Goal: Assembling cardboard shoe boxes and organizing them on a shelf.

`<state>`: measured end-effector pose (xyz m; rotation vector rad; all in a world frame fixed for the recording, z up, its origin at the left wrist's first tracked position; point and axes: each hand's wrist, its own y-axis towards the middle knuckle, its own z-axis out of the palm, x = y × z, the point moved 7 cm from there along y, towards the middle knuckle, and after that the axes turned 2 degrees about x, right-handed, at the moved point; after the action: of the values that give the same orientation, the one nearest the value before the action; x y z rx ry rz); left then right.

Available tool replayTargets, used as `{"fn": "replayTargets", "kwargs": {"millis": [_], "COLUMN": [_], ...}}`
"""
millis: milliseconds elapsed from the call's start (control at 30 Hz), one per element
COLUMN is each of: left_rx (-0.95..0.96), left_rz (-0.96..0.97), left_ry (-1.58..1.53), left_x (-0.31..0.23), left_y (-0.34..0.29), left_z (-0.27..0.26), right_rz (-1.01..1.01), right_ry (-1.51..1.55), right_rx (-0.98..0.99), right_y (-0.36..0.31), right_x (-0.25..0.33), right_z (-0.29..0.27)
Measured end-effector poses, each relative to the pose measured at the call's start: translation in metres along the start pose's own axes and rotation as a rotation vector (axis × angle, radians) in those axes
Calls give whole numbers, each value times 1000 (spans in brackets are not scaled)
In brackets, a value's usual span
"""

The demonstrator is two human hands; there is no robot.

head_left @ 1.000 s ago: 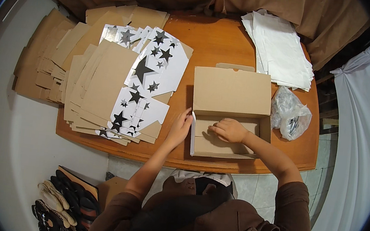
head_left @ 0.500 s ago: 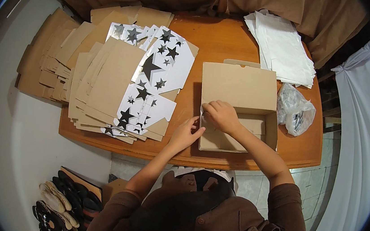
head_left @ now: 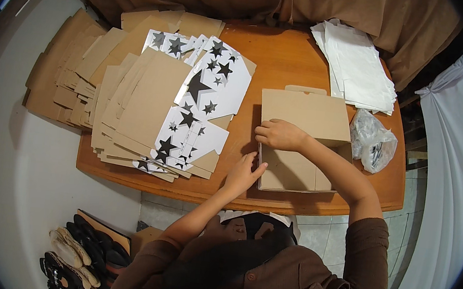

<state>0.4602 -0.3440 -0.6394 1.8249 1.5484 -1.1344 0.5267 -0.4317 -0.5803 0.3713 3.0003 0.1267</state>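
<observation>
A brown cardboard box (head_left: 306, 112) stands on the table in front of me with its lid raised at the back. My right hand (head_left: 281, 135) reaches across the box's opening. Its fingers are curled together over the top of the left wall, gripping it. My left hand (head_left: 243, 176) is low against the outside of that same wall, near the front left corner. Its thumb and fingers are apart, with the fingertips at the cardboard. Part of the box's inside is hidden by my right hand and forearm.
Left of the box lie stacked flat cardboard blanks (head_left: 149, 99), some white with dark stars (head_left: 198, 87). White paper sheets (head_left: 358, 62) lie at the back right, above a clear plastic bag (head_left: 374, 141). Shoes (head_left: 76, 252) sit on the floor at lower left.
The whole view has shifted slightly, so the table and box appear farther right and lower. My right hand stays at the left wall, its fingers now a little higher along it.
</observation>
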Motion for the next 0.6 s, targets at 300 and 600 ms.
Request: {"fn": "replayTargets", "kwargs": {"millis": [300, 600], "left_rx": [8, 96], "left_rz": [58, 142], "left_ry": [90, 31], "left_x": [5, 1], "left_y": [-1, -5], "left_z": [0, -9], "right_rz": [202, 284], "right_ry": [266, 519], "right_rx": [37, -83], "right_y": [5, -3], "right_x": [-11, -19], "right_z": [-11, 4]}}
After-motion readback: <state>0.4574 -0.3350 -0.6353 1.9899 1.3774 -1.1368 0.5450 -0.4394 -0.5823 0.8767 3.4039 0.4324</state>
